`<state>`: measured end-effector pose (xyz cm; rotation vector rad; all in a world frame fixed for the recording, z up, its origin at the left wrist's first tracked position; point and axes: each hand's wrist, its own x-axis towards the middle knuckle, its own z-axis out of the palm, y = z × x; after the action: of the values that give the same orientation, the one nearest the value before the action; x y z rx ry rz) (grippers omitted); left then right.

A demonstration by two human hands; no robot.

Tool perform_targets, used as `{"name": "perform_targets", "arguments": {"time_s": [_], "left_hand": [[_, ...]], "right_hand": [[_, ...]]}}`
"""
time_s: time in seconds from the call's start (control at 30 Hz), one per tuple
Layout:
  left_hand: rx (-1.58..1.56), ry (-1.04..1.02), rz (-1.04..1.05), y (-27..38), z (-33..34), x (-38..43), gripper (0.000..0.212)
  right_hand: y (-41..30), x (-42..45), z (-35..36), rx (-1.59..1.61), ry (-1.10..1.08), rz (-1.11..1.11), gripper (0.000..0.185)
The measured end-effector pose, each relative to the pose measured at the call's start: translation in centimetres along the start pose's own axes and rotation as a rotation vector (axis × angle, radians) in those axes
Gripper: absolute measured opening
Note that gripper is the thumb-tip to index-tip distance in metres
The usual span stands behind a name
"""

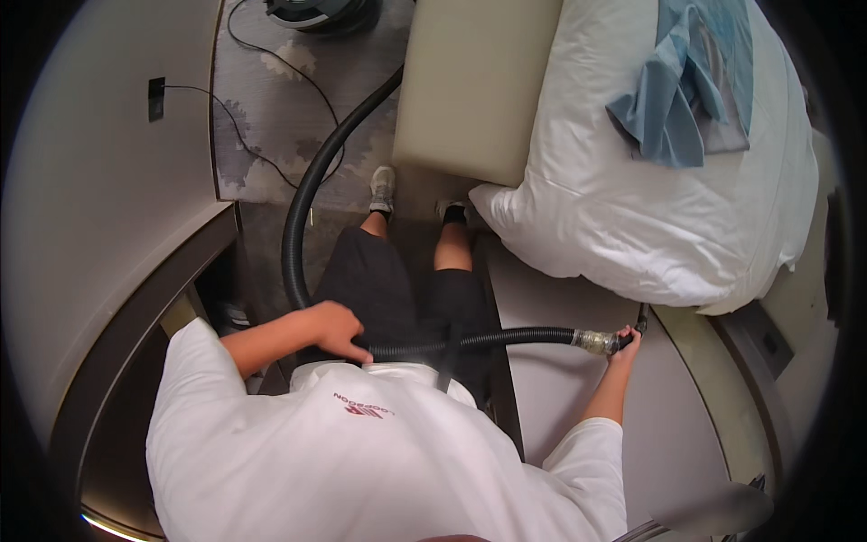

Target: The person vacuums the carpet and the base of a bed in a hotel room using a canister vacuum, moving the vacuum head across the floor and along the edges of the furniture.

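Note:
A black corrugated vacuum hose [301,196] curves down the left side to my waist and then runs right across my dark shorts. My left hand [333,330] is curled over the hose at my waist. Out to the right, my right hand [628,342] grips the hose's end fitting, just past a cuff wrapped in clear tape [595,341]. Beyond that hand, a short dark length of tube [643,315] reaches the edge of the white bedding, where its far end is hidden. A canister vacuum cleaner [318,12] shows partly at the top edge.
A beige upholstered bench [474,88] stands against the bed with a white duvet [643,223] and blue cloth [677,101]. A thin power cord [254,152] crosses the patterned carpet from the wall outlet [156,99]. A dark-edged counter [162,298] lies left; a blurred grey object [711,508] is lower right.

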<state>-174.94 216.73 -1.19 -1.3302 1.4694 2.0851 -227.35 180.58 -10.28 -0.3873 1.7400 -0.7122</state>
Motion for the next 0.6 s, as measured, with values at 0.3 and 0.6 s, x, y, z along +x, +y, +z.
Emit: {"name": "perform_targets", "arguments": {"time_s": [0.3,0.6], "left_hand": [[-0.157,-0.036,-0.024,4.2,-0.4,-12.6,0.029],[0.154,0.131,0.163,8.4,-6.1,-8.8,0.032]], "right_hand": [[-0.5,-0.1,1.6,0.144,-0.045,0.030,0.010],[0.6,0.2,0.9,0.183,-0.183,-0.102,0.023]]}}
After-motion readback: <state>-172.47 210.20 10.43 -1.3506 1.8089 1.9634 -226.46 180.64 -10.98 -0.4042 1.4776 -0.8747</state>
